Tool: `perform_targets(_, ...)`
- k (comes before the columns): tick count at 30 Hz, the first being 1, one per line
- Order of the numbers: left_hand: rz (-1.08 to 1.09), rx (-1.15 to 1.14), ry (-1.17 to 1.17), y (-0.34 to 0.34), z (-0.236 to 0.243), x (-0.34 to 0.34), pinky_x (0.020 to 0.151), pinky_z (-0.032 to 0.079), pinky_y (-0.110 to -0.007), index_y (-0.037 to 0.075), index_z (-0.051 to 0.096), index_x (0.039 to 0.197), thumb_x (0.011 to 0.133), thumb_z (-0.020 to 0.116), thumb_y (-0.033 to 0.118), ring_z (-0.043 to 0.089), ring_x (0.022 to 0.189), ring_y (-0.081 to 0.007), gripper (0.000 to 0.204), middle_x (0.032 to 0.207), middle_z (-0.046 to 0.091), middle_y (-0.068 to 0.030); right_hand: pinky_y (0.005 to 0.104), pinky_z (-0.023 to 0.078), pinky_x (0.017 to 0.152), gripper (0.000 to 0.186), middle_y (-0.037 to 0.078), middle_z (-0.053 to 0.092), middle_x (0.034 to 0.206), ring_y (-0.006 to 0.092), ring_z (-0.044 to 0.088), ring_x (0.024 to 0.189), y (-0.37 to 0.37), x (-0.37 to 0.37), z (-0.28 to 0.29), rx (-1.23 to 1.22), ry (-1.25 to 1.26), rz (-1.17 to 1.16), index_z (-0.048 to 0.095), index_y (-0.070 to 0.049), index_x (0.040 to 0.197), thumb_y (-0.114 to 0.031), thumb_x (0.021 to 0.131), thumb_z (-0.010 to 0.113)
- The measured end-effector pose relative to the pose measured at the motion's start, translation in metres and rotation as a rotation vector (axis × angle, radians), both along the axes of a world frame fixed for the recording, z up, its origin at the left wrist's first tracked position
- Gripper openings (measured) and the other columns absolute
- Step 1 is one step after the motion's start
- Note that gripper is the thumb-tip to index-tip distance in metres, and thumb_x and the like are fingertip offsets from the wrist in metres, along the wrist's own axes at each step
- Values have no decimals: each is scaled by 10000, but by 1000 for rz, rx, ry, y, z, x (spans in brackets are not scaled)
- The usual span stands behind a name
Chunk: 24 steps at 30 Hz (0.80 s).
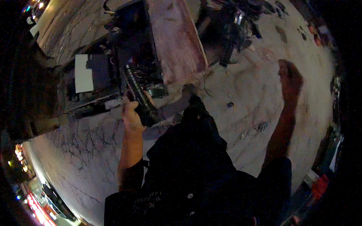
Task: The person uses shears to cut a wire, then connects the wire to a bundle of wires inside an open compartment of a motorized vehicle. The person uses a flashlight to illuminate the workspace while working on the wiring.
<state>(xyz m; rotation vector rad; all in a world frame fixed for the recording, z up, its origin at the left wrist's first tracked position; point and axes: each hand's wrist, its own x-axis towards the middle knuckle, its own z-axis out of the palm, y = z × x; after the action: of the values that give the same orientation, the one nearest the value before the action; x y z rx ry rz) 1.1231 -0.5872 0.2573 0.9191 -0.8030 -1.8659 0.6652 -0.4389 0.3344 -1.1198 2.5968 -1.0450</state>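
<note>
My left hand [132, 111] is closed around a long dark ribbed tube [136, 92], left of my body. The tube slants up and to the left, thicker at its lower end; its exact kind is hard to make out in the dim light. My right hand [290, 77] hangs out to the right over the floor. Its fingers look curled in, and I see nothing in them. Ahead of the tube stands a dark stand or frame [130, 22] with a white sheet or panel [83, 73] on its left.
A long reddish-brown board [177, 41] reaches away in front of me. Dark machine-like parts [230, 34] stand right of it. The floor [241, 113] is stained concrete, with a small dark bit [230, 104] on it. Bright lights and a red glowing sign [37, 209] show at lower left.
</note>
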Motion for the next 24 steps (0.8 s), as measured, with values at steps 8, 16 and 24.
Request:
perform_targets(8,-284,-889,-553,58,-24,32,791,480,-354,8,510,1218,796,613,225,579,876,-262,485,1020,584,-130,260,449,649,197,41,675,891,94,558,737,103,185,-15,-209,-724,123,675,6,1040,-120,890,661)
perform_targets(16,-479,-1377,-124,90,38,-13,736,501,-427,30,482,1221,799,644,149,608,833,-322,468,987,602,-175,255,479,646,439,37,659,845,106,594,701,113,252,38,-252,-658,595,670,-3,1085,-167,717,843)
perform_targets(24,-456,-1525,-88,137,38,-66,726,505,-459,42,504,1222,800,673,164,623,832,-327,471,993,622,-165,312,509,631,494,109,658,876,208,633,716,151,232,61,-301,-281,574,636,-29,1107,-234,704,835)
